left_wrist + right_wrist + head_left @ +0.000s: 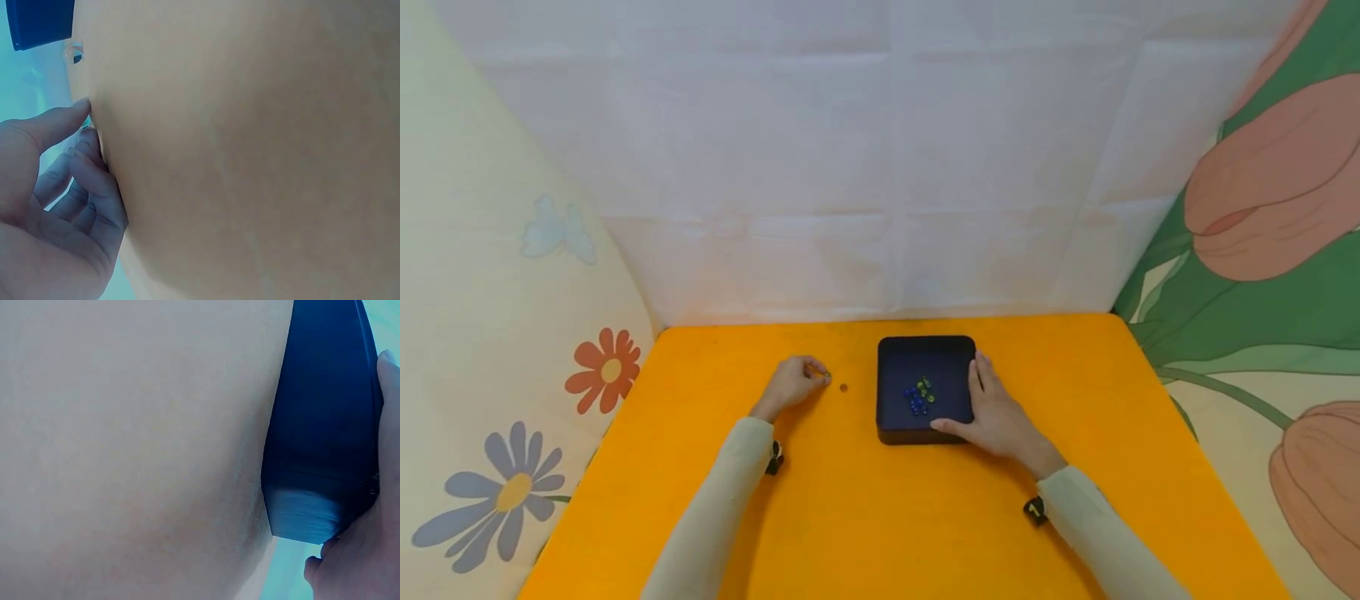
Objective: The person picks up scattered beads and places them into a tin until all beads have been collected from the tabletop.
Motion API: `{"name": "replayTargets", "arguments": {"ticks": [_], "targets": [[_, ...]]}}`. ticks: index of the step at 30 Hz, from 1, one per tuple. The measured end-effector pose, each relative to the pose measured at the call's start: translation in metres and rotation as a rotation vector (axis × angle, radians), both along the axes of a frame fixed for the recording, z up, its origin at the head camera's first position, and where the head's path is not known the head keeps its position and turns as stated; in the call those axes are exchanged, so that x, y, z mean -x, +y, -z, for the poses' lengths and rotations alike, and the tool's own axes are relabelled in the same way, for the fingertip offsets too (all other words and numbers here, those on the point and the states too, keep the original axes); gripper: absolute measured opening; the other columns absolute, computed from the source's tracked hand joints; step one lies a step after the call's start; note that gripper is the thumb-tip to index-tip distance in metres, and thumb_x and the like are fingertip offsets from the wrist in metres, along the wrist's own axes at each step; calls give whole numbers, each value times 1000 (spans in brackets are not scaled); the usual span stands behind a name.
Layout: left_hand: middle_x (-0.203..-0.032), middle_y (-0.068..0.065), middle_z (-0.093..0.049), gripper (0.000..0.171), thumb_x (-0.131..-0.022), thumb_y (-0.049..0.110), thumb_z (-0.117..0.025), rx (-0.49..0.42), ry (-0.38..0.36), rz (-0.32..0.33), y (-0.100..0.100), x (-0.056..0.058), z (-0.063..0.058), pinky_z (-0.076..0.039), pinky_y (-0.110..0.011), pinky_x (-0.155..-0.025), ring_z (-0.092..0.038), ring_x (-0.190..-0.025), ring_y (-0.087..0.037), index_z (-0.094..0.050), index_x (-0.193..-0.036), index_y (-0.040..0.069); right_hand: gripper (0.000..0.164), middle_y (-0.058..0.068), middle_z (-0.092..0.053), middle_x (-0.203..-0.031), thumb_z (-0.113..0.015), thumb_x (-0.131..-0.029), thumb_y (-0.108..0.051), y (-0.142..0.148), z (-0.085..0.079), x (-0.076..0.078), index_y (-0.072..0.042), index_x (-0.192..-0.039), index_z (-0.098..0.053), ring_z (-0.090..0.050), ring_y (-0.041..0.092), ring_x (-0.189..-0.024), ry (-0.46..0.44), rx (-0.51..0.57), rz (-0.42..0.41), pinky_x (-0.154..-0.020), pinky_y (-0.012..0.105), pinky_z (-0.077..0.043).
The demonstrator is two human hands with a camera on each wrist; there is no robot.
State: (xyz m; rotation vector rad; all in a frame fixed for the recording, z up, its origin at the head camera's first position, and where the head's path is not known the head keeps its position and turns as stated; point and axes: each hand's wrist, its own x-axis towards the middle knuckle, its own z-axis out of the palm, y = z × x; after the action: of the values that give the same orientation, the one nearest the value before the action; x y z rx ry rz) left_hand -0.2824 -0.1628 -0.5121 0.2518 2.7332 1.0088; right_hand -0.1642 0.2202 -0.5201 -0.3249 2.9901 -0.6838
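My left hand is low over the table, left of the tray. Its thumb and fingers pinch a small glass marble, mostly hidden between the fingertips. Another marble, clear with a dark swirl in the left wrist view, lies on the table just past those fingertips. My right hand holds the square black tray at its near right corner, thumb over the near rim and fingers along the right side. Inside the tray, several blue marbles and yellow-green marbles lie clustered together.
An orange cloth covers the table. Behind its far edge hangs a white sheet, with flower-printed cloths at both sides. Both wrists wear dark straps.
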Motion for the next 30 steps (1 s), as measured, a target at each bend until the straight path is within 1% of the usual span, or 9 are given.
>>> {"name": "replayTargets", "arguments": {"ticks": [5, 7, 12, 16, 21, 26, 30], "targets": [[-114, -15, -72, 25, -101, 28, -72, 5, -7, -10, 1, 0, 0, -54, -35, -77, -65, -93, -24, -74, -116, 8, 134, 16, 15, -177, -53, -83, -91, 1, 2, 1, -1, -168, -3, -2, 39, -166, 3, -6, -1, -127, 59, -30], [-115, -15, -72, 25, -101, 29, -72, 12, 2, -12, 2, -1, 0, -54, -35, -78, -66, -95, -24, -74, -116, 9, 134, 15, 15, -177, -53, -83, -92, 1, 3, 1, -2, -168, -3, -1, 39, -166, 5, -6, -1, -127, 58, -29], [-114, -15, -73, 26, -102, 31, -72, 35, 32, 11, 3, -2, 0, -55, -38, -79, -67, -95, -25, -74, -116, 10, 134, 14, 16, -177, -53, -82, -92, 2, 2, 1, -2, -168, -1, 0, 37, -166, -4, -4, 3, -127, 58, -29], [-110, -15, -73, 25, -102, 32, -70, 38, 39, 26, 3, -3, -2, -52, -36, -74, -64, -86, -24, -73, -117, 12, 134, 16, 15, -177, -54, -83, -91, 2, 1, 0, -1, -168, -2, -2, 39, -166, 5, -3, -3, -127, 59, -30], [-100, -13, -72, 24, -104, 32, -69, 19, 38, 25, 2, -4, -5, -47, -33, -66, -57, -74, -21, -71, -117, 12, 134, 17, 14, -177, -53, -83, -92, 2, 1, 0, -1, -168, -2, -1, 38, -166, 6, -6, -5, -127, 58, -30], [-95, -13, -71, 24, -105, 31, -67, 5, 56, 25, 2, -4, -8, -45, -32, -63, -54, -69, -20, -69, -119, 12, 134, 18, 13, -177, -54, -83, -91, 2, 1, 1, 0, -167, -2, -2, 39, -166, 13, -6, -9, -126, 59, -30], [-92, -15, -72, 25, -105, 30, -67, -13, 75, 27, 5, -5, -12, -44, -32, -60, -53, -64, -19, -68, -121, 11, 135, 19, 11, -177, -54, -83, -91, 1, 1, 1, 1, -167, -3, -2, 39, -166, 21, -13, -9, -126, 58, -31]]}}
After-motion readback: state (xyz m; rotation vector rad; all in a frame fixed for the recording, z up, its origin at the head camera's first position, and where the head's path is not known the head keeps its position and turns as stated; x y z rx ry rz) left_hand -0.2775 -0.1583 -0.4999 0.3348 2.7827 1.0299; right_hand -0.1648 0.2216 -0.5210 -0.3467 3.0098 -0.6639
